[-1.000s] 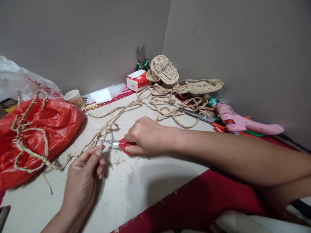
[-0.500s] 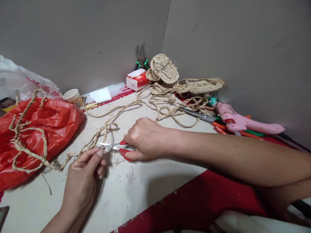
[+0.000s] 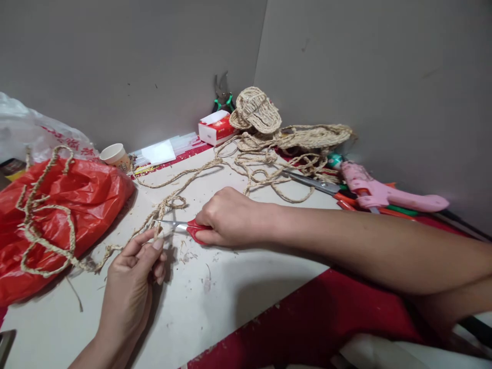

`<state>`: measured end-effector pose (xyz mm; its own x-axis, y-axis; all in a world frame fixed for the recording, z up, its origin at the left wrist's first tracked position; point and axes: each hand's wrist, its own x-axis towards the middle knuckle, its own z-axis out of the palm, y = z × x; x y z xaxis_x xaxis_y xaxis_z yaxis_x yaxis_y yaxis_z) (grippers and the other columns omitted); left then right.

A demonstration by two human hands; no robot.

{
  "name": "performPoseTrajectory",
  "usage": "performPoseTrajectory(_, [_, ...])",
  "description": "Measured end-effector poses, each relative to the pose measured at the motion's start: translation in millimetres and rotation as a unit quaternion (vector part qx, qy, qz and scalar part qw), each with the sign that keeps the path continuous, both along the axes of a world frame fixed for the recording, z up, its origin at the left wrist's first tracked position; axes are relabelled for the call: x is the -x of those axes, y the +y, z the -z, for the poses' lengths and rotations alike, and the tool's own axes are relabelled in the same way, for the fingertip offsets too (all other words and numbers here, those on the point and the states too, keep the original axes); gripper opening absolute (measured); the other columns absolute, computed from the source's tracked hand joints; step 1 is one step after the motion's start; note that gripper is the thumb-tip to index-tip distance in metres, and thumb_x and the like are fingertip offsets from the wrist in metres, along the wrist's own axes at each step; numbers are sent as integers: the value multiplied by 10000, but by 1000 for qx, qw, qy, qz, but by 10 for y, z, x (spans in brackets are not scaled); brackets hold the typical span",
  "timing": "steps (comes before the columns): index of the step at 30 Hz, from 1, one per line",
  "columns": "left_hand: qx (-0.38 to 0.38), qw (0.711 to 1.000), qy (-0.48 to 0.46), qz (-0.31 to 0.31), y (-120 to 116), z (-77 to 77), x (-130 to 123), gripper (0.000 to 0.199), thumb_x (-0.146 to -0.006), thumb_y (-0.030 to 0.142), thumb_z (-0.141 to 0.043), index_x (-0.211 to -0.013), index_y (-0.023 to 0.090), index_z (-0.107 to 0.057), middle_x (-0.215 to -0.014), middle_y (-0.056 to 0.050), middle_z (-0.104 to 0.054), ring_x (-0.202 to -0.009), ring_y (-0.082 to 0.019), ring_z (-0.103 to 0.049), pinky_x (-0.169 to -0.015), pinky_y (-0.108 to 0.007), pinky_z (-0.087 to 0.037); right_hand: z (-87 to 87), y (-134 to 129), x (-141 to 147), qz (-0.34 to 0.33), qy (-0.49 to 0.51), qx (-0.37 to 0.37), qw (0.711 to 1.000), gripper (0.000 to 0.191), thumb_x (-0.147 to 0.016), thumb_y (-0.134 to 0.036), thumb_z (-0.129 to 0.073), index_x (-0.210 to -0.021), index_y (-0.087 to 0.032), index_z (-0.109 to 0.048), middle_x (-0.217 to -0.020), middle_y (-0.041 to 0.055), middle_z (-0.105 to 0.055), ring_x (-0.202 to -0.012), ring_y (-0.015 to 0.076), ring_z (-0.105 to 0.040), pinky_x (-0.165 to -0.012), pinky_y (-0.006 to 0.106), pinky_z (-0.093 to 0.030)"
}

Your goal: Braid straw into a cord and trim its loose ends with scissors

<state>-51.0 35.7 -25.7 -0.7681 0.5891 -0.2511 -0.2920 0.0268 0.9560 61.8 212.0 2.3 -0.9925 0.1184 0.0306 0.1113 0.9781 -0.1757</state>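
Observation:
My right hand grips small scissors by their red handles, and the blades are closed together. Their tips touch or lie just over the braided straw rope near its end. Just below the blades, my left hand pinches that end of the rope between thumb and fingertips. From there the rope runs back across the white board and left onto a red plastic bag. Fibre scraps lie on the board under the scissors.
A paper cup, a red-and-white tissue pack and pruning shears stand along the back wall. Coiled straw rope and a woven straw piece fill the far corner. Larger scissors and a pink glue gun lie right.
The scissors' blades have gone from open to closed at the rope, and the handles have come together in my right hand. My left hand stays nearly in place.

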Motion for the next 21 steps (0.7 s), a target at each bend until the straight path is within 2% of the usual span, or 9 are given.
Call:
performPoseTrajectory(4, [-1,1000,8,0,6,-11,-5,337,-698,234,-802,-999,184,-661,-567,30,-572,-444,-63,-410,-414,-162,-314,51,39,20,19,37,31,999,316,-850,-371,-491,-706,-182,-700,-632,17,-661,-505,96,-367,-533,284,-175])
performPoseTrajectory(9, [-10,1000,9,10,21,-27,-10,140,-771,242,-725,-857,150,-662,-603,2,-609,-436,-65,-397,-416,-181,-334,79,52,25,17,63,37,997,319,-841,-386,-488,-702,-193,-700,-606,6,-640,-507,100,-333,-535,283,-175])
performPoseTrajectory(13, [-8,1000,9,27,17,-44,-2,122,-795,244,-691,-853,139,-665,-621,-13,-627,-441,-71,-395,-420,-187,-335,66,58,18,8,59,23,998,340,-824,-415,-487,-675,-183,-686,-591,13,-633,-490,98,-316,-528,285,-173])
performPoseTrajectory(21, [-8,1000,-7,22,10,-93,-12,159,-783,237,-690,-911,150,-653,-552,4,-593,-409,-74,-376,-422,-188,-320,64,52,14,-19,27,-39,999,379,-800,-465,-487,-750,-161,-708,-675,78,-691,-555,144,-508,-551,295,-220])
